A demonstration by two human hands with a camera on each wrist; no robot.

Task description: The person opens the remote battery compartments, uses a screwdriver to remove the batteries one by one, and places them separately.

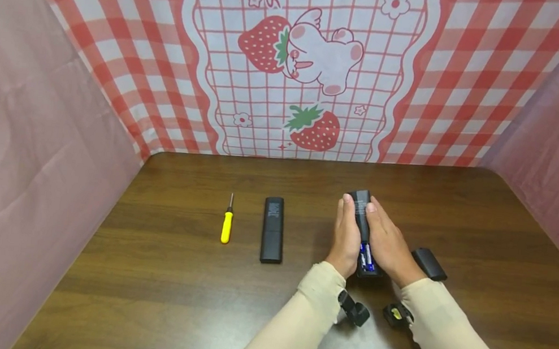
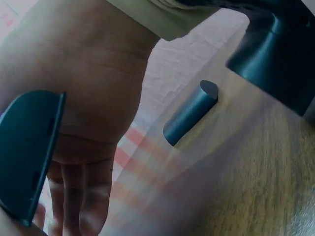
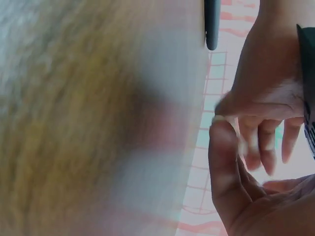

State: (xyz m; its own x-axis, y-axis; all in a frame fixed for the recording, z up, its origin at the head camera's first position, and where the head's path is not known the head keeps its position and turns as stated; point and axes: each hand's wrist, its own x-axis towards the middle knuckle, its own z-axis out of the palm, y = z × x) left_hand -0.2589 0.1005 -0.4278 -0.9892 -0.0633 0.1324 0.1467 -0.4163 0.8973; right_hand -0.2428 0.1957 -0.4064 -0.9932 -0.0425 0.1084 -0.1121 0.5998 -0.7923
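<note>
Between both hands a black remote control is held above the table, its back facing up. Its battery compartment lies uncovered at the near end, with two blue batteries inside. My left hand grips the left side, thumb along the back edge. From the other side my right hand grips it, thumb near the far end. In the left wrist view the remote's near end stands against the palm. A loose black battery cover lies beside the right wrist.
A second black remote control lies left of the hands, its back closed. Farther left is a screwdriver with a yellow handle. Cloth walls enclose the wooden table at the back and sides. Dark camera mounts sit at the wrists.
</note>
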